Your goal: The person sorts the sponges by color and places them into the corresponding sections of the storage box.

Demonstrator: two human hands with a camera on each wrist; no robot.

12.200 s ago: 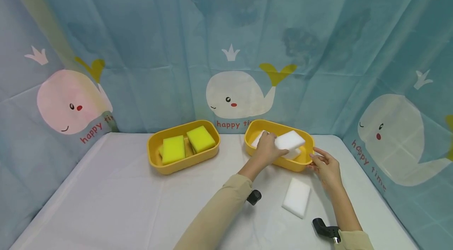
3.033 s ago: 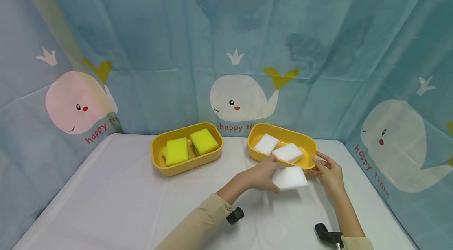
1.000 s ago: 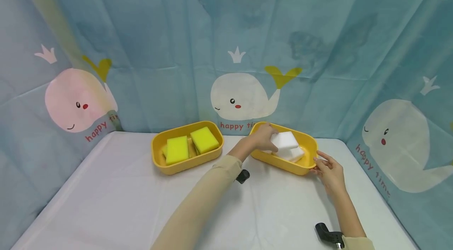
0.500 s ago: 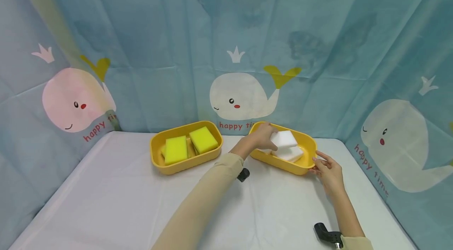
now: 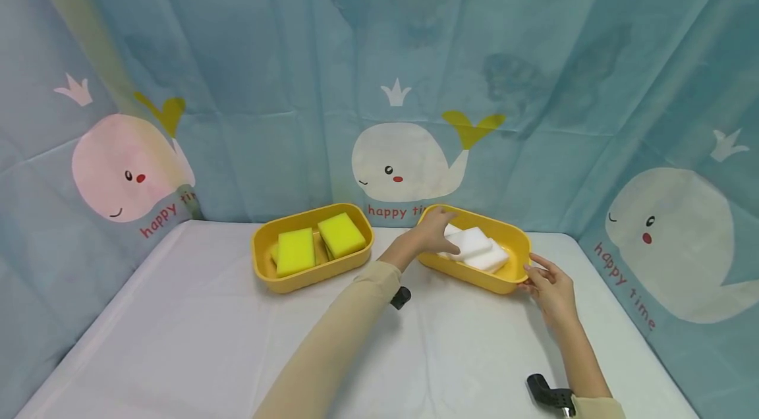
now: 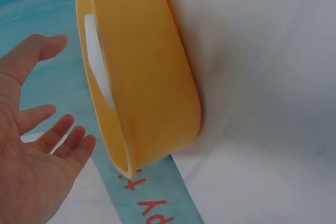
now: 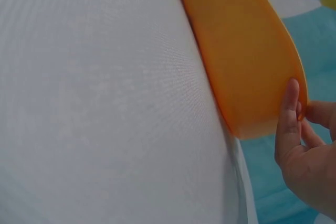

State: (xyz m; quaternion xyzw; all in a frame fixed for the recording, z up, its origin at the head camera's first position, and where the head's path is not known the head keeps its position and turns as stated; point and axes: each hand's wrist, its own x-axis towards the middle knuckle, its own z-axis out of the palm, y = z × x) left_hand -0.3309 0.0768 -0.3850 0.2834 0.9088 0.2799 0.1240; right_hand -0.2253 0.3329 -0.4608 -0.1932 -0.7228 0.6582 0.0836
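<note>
In the head view, my left hand [image 5: 435, 233] is over the left end of the right-hand yellow bin [image 5: 489, 280], thumb and fingers spread. Just right of it a white sponge [image 5: 471, 242] leans on another white sponge [image 5: 491, 257] inside the bin; a third white one shows partly behind the hand. The left wrist view shows the left hand [image 6: 34, 145] apart from the bin, holding nothing. My right hand [image 5: 551, 286] pinches the bin's right end; in the right wrist view its thumb is against the outer wall and fingers are at the rim.
To the left stands a second yellow bin [image 5: 323, 272] with yellow sponges [image 5: 296, 251], a couple more partly hidden beneath. Both bins are on a white-covered table [image 5: 196, 333], close to a blue curtain [image 5: 261, 162] printed with whales.
My left hand carried a white sponge from the table into the right-hand bin, then let it go and drew slightly left. The sponge has settled lower. My right hand has stayed at the rim.
</note>
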